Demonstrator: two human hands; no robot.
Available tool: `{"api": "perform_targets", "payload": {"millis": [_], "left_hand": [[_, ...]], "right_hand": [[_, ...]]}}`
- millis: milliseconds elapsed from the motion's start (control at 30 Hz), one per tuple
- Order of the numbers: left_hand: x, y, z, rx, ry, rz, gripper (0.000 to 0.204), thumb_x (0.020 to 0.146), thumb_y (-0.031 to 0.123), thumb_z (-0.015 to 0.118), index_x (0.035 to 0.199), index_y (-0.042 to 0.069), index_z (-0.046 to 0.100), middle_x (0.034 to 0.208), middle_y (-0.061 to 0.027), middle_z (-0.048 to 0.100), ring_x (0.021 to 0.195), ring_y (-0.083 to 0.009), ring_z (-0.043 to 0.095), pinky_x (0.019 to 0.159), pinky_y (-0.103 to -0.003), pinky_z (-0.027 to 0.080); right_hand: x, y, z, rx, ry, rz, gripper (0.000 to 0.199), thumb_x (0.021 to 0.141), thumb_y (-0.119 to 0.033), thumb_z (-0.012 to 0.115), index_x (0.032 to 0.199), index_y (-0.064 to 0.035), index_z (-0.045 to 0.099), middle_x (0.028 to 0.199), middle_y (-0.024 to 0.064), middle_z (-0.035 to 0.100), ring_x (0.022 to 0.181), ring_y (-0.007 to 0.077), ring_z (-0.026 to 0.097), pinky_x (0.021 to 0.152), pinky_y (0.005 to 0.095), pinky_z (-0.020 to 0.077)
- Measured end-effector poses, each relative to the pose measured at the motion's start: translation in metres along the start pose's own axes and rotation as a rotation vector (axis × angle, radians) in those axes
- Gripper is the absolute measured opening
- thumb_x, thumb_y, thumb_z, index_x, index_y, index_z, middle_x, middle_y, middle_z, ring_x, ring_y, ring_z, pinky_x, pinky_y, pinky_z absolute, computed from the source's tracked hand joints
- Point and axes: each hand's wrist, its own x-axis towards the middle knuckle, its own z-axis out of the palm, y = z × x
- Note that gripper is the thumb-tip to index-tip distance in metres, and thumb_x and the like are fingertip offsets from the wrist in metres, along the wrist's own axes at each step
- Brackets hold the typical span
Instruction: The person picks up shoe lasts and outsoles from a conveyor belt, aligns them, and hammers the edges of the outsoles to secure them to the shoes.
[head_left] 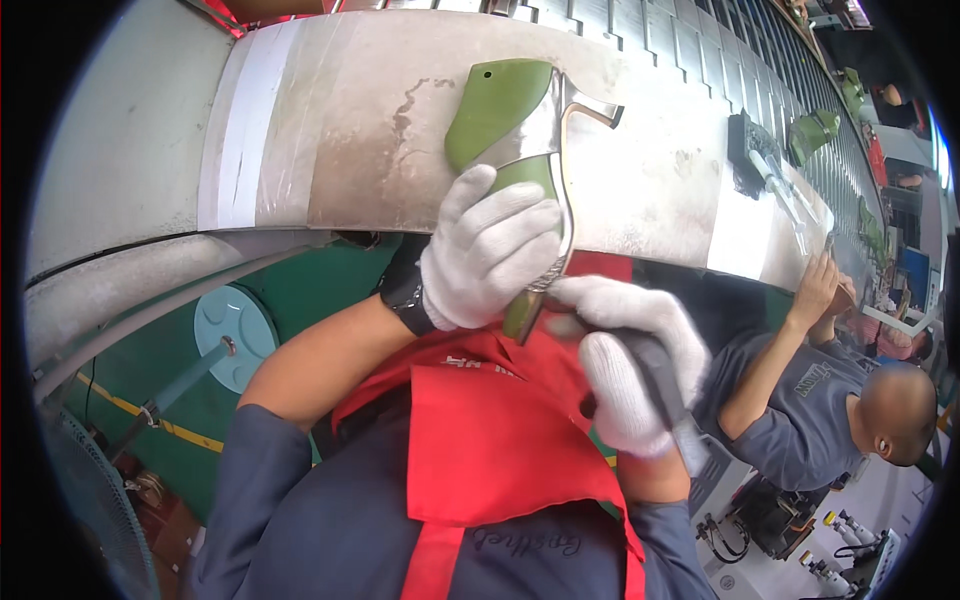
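Observation:
A high-heeled sandal (541, 135) with silver straps sits on a green shoe last (497, 100), heel pointing away and toe toward me. My left hand (490, 248), in a white knit glove, is wrapped round the middle of the last. My right hand (640, 345), gloved too, is closed round the dark handle of a tool (655, 370). A pale flat end of this tool sticks out below the hand; its exact kind is unclear. The right fingertips are beside the toe, at a woven or beaded band (545, 278); whether they pinch it is hidden.
A worn, pale bench (370, 130) spans the space ahead, with a metal roller conveyor (690, 50) behind it. On the right, a co-worker (810, 400) reaches over the bench near a black block (752, 150). A light-blue round stool (236, 335) and a fan (95, 500) stand at left.

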Motion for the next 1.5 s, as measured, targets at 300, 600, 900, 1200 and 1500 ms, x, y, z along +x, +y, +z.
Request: {"api": "perform_targets", "payload": {"millis": [300,600,900,1200,1500], "left_hand": [[0.021,-0.003,-0.033,-0.186,-0.193,-0.252,0.079,0.089,0.026,0.088,0.156,0.004,0.051,0.15,-0.0215,0.062,0.141,-0.0415,0.06,0.13,-0.058,0.033],[0.056,-0.034,-0.086,-1.495,0.584,-1.114,0.09,0.098,0.068,0.073,0.156,0.004,0.049,0.155,-0.0202,0.059,0.14,-0.0392,0.061,0.121,-0.066,0.047],[0.109,-0.086,-0.035,-0.473,-0.249,-0.978,0.049,0.102,0.025,0.076,0.139,-0.006,0.066,0.123,-0.0167,0.077,0.114,-0.0251,0.075,0.096,-0.039,0.061],[0.204,-0.182,0.038,0.407,-0.801,-0.891,0.073,0.087,0.065,0.076,0.122,0.002,0.079,0.114,-0.0234,0.08,0.113,-0.0407,0.076,0.098,-0.048,0.06],[0.208,-0.19,0.056,0.433,-0.576,-0.24,0.013,0.084,0.013,0.071,0.096,0.014,0.076,0.099,-0.0108,0.073,0.094,-0.0329,0.072,0.085,-0.047,0.058]], "right_hand": [[0.094,0.071,-0.075,-1.057,0.116,-0.393,0.035,0.092,0.003,0.073,0.127,-0.0026,0.07,0.112,0.0203,0.074,0.103,0.0399,0.073,0.097,0.0432,0.0573],[0.049,0.07,-0.018,0.721,0.16,0.416,0.073,0.115,-0.057,0.051,0.159,0.0016,0.048,0.147,0.0256,0.064,0.121,0.0422,0.074,0.091,0.0522,0.0656],[0.104,0.045,-0.035,0.985,0.295,0.145,0.058,0.11,-0.037,0.05,0.158,-0.0042,0.052,0.142,0.0169,0.07,0.113,0.0351,0.074,0.074,0.0511,0.0646],[0.309,0.114,-0.158,-0.196,0.758,0.146,0.055,0.099,-0.027,0.076,0.144,0.0001,0.062,0.118,0.0209,0.076,0.105,0.0318,0.075,0.09,0.041,0.0595],[0.257,0.1,-0.095,-0.666,0.476,-0.519,0.087,0.084,-0.008,0.08,0.165,-0.0024,0.046,0.159,0.0357,0.051,0.142,0.0511,0.057,0.118,0.052,0.051]]}}
